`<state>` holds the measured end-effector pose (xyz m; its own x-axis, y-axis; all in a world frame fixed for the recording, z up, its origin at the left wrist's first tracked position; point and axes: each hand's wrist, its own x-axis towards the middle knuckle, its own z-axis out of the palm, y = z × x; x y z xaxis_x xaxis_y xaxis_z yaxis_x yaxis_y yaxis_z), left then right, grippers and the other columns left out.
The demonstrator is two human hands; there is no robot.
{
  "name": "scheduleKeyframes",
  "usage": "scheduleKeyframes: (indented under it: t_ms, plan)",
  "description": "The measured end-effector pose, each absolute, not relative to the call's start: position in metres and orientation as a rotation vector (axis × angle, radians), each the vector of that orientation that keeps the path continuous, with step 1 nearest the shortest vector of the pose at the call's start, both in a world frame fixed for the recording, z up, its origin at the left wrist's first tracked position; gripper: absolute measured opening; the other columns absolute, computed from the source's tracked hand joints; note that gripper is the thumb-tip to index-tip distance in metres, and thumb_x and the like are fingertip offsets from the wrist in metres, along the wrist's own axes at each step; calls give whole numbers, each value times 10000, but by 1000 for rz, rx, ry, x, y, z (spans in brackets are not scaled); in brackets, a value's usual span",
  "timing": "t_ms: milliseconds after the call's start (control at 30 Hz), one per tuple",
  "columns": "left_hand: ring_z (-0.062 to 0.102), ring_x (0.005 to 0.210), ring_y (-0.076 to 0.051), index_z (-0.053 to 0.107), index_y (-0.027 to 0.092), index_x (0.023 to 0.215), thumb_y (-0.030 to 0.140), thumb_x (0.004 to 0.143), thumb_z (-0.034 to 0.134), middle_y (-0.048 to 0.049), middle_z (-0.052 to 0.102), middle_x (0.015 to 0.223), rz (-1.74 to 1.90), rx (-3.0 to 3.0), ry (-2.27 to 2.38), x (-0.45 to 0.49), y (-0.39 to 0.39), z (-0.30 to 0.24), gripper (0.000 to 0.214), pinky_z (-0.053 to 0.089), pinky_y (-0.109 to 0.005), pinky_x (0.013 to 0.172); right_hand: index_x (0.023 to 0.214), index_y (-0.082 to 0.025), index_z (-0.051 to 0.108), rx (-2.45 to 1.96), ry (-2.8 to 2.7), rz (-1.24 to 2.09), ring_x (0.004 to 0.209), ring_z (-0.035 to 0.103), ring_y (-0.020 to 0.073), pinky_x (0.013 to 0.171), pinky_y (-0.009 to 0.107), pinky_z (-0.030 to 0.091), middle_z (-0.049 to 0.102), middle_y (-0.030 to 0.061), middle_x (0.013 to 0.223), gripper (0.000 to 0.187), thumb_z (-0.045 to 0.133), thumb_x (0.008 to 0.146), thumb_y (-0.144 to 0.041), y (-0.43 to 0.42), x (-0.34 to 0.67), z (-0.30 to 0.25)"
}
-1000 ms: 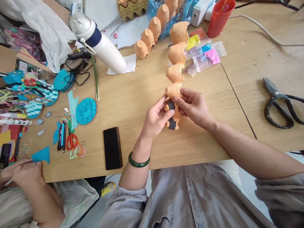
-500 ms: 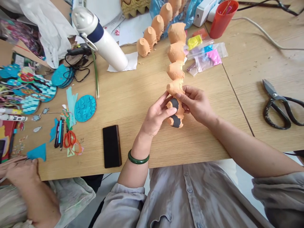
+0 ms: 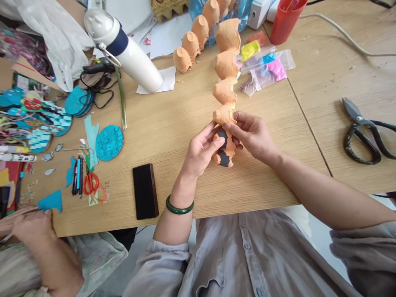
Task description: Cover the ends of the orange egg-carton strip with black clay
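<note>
An orange-painted egg carton strip (image 3: 225, 91), a row of several cups, is held between my two hands above the table. Black oval patches (image 3: 223, 159) mark the cups at its near end. My left hand (image 3: 201, 150) grips this end, its thumb lying on one black patch. My right hand (image 3: 252, 134) pinches the strip from the right, thumb on top at the join between cups; its other fingers are partly hidden behind. Beyond my hands, a second orange egg carton strip (image 3: 191, 45) rests on the table.
A white bottle (image 3: 136, 60) stands at the back left and a phone (image 3: 145, 192) lies near the front edge. Large black-handled scissors (image 3: 361, 128) are at right. Small bags of coloured clay (image 3: 266, 68) and a red cup (image 3: 284, 22) sit behind. Another person's hands (image 3: 34, 227) are at left.
The view has shifted slightly, and the strip's far end looks a little higher and nearer the camera. Both hands keep the same hold on it.
</note>
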<state>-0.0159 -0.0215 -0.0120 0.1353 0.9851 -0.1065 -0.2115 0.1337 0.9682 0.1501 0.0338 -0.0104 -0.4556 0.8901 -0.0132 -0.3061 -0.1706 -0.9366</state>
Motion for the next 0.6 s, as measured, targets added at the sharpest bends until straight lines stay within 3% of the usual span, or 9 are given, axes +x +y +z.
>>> scheduleKeyframes:
  t_ms: [400, 600]
  plan:
    - [579, 1457, -325, 495, 199, 1583, 466, 890, 795, -168, 616, 1552, 1106, 1147, 1024, -15, -20, -17, 801, 523, -452, 1195, 865, -179, 634, -757, -1205, 1775, 443, 465, 60, 365, 199, 357, 575, -50, 604, 476, 886, 796, -577, 32, 146, -14]
    - [562, 1478, -309, 456, 238, 1617, 471, 904, 764, -113, 603, 1580, 1119, 1056, 1030, -9, -20, -12, 811, 501, -435, 1215, 862, -188, 657, -793, -1104, 1804, 444, 412, 60, 356, 214, 303, 563, -48, 610, 435, 911, 782, -532, 38, 147, -12]
